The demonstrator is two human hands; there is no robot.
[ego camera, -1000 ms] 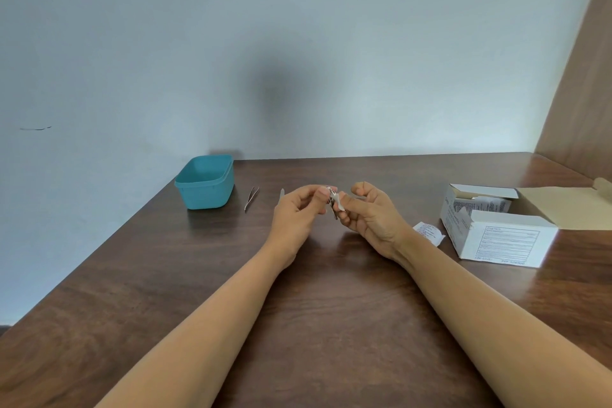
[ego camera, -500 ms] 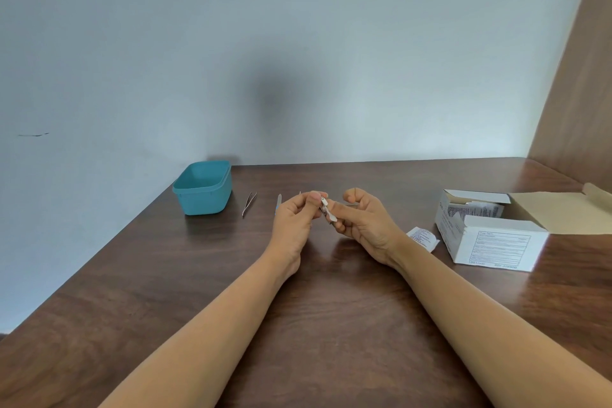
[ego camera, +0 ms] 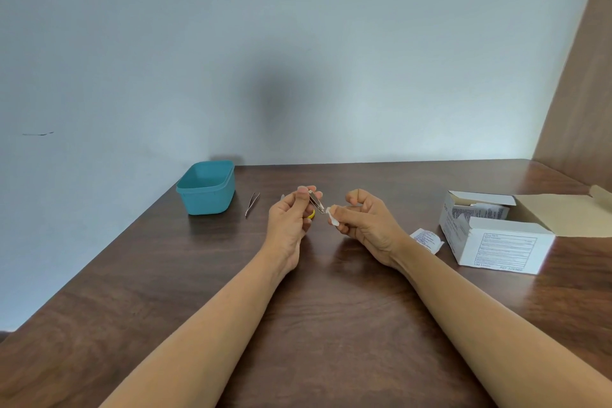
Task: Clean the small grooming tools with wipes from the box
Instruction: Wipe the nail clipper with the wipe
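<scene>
left hand (ego camera: 287, 222) holds metal clipper (ego camera: 316, 201) slanting down-right toward wipe (ego camera: 332, 217).

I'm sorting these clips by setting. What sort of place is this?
Probably a plain room at home or in an office, not a salon: a dark wooden table pushed against a bare pale wall, with a box of wipes, a teal tub and tweezers on it.

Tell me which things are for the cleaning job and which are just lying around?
For the job:
- small metal tool, held in the left hand
- wipe, pinched by the right hand
- open wipe box
- tweezers, lying beside the tub

Just lying about:
- teal tub
- loose wipe packet, next to the box
</scene>
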